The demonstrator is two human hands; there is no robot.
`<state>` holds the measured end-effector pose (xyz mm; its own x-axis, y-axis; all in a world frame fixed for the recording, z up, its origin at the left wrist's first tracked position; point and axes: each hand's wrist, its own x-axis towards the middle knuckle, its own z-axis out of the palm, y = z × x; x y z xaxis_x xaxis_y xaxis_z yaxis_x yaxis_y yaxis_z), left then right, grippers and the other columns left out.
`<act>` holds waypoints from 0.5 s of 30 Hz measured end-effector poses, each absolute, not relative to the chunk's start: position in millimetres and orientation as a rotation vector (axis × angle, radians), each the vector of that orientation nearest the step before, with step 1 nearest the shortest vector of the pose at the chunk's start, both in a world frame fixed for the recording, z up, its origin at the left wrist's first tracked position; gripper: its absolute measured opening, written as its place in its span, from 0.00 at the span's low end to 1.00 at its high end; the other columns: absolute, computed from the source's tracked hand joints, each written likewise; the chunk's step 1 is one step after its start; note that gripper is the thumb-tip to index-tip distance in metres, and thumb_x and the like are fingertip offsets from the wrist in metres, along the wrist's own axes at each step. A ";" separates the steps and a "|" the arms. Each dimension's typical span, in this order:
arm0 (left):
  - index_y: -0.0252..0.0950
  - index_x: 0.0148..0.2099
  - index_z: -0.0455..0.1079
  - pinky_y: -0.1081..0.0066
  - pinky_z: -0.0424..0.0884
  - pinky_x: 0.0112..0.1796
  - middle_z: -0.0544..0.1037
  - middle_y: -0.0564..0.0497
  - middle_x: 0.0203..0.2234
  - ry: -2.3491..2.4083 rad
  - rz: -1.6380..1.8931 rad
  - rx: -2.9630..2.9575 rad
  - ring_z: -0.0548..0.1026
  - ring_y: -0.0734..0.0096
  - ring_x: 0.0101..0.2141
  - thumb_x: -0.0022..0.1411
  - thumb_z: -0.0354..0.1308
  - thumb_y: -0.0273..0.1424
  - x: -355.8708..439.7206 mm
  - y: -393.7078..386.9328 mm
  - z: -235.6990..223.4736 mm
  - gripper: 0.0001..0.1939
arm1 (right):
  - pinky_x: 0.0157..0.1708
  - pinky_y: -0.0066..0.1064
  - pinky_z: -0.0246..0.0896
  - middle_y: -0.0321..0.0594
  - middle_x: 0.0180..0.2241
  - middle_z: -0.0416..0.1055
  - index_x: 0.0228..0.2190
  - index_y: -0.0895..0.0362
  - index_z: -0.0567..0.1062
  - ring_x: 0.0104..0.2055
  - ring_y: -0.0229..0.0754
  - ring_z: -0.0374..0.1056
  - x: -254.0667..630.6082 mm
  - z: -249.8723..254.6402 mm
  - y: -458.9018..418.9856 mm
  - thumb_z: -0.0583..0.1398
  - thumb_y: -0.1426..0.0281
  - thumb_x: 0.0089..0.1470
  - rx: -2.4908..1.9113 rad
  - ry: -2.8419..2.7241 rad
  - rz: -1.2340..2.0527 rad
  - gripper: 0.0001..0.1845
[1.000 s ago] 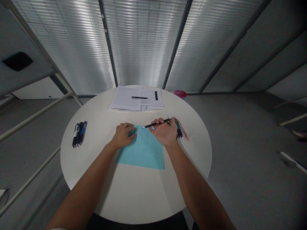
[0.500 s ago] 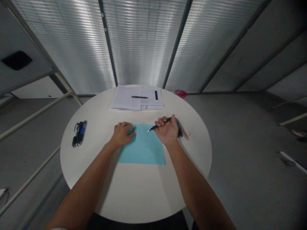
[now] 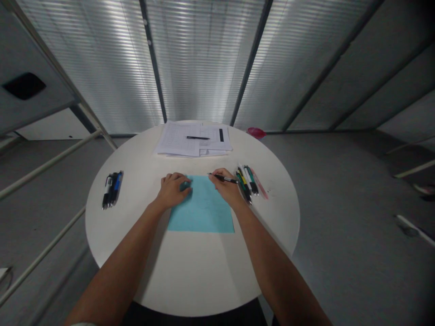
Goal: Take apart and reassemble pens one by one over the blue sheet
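Note:
A sheet of light blue paper lies on the round white table. My left hand rests on its upper left corner, thumb and fingers apart, holding nothing. Over the upper right part of the sheet, my right hand grips a black pen between thumb and fingers, its tip pointing left and its back end sticking out to the right. Just right of that hand lies a group of several pens in black, green, yellow and white, with a pink stick-like item beside them.
Several pens, black and blue, lie together on the table's left side. A stack of printed papers with a black pen on top sits at the far edge. Beyond the table is a red object; metal rails stand at left.
My right hand has turned over from palm-up to a writing-like grip on the pen, shifting left and uncovering the pens beside it. My left hand has stayed in place.

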<state>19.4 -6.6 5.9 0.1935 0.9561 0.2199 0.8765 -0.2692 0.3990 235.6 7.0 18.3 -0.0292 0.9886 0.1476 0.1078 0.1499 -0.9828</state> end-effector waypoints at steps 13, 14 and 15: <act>0.46 0.45 0.74 0.52 0.58 0.48 0.72 0.48 0.46 1.832 0.646 2.236 0.66 0.52 0.48 0.54 0.58 0.39 19.6 -6.8 6.8 0.16 | 0.23 0.27 0.47 0.32 0.18 0.63 0.21 0.55 0.70 0.22 0.35 0.58 243.9 5.2 4.7 0.51 0.69 0.50 -1.267 -1.765 0.947 0.10; 0.46 0.45 0.74 0.52 0.58 0.48 0.72 0.48 0.46 1.831 0.644 2.232 0.66 0.52 0.48 0.54 0.58 0.39 19.7 -6.9 7.1 0.16 | 0.24 0.27 0.47 0.32 0.18 0.63 0.21 0.55 0.70 0.23 0.36 0.59 243.6 4.9 4.5 0.51 0.69 0.50 -1.271 -1.783 0.939 0.11; 0.46 0.45 0.74 0.52 0.58 0.48 0.72 0.48 0.46 1.831 0.643 2.229 0.66 0.53 0.48 0.54 0.58 0.39 19.8 -7.0 7.2 0.16 | 0.24 0.27 0.48 0.32 0.19 0.64 0.21 0.55 0.69 0.24 0.36 0.59 243.3 4.6 4.3 0.51 0.69 0.50 -1.272 -1.802 0.928 0.11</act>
